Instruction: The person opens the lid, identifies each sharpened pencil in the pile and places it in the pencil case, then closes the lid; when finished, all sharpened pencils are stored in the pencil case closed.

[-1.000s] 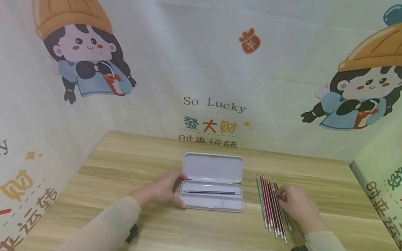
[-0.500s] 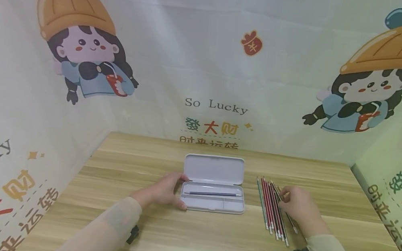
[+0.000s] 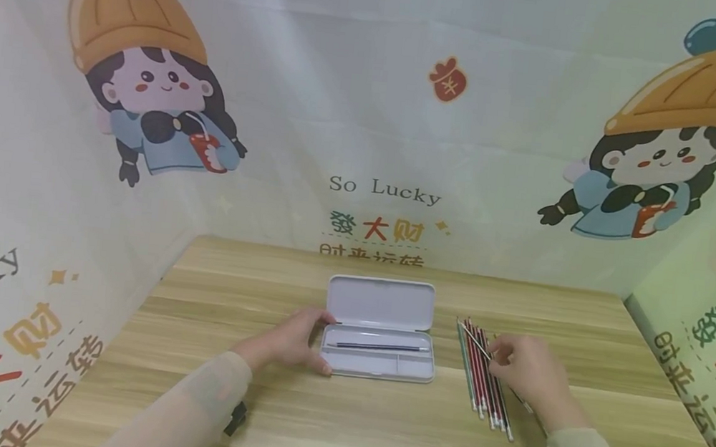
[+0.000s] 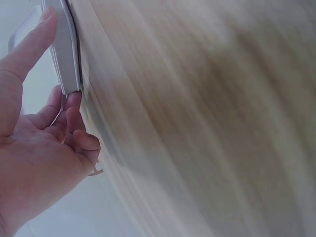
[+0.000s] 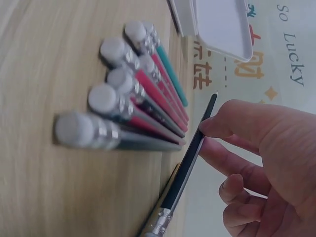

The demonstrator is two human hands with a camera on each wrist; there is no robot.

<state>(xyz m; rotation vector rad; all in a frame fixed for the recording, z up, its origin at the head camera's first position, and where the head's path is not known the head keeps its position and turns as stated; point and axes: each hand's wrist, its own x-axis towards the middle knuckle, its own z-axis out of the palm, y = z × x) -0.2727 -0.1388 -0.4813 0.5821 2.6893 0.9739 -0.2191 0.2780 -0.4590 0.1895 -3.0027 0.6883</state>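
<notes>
An open white pencil case (image 3: 380,303) stands at the table's middle in the head view, with one dark pencil (image 3: 378,346) in its rear compartment. My left hand (image 3: 291,336) grips the case's left end, thumb at the front corner, fingers behind. The left wrist view shows that thumb (image 4: 37,42) lying over the case's edge. To the right, my right hand (image 3: 528,373) pinches a dark pencil (image 5: 184,168) between thumb and forefinger, its tip slanting up-left over a bunch of pencils (image 3: 479,372). In the right wrist view, the bunch's white erasers point toward the camera.
Red, dark and green pencils make up the bunch, lying side by side right of the case. Another pencil (image 5: 172,182) shows behind the held one in the right wrist view. A printed cloth (image 3: 380,125) hangs behind the wooden table (image 3: 250,271).
My right hand has drawn one dark pencil from the bunch's right side and swung its tip leftward across the other pencils. The left hand stays on the case.
</notes>
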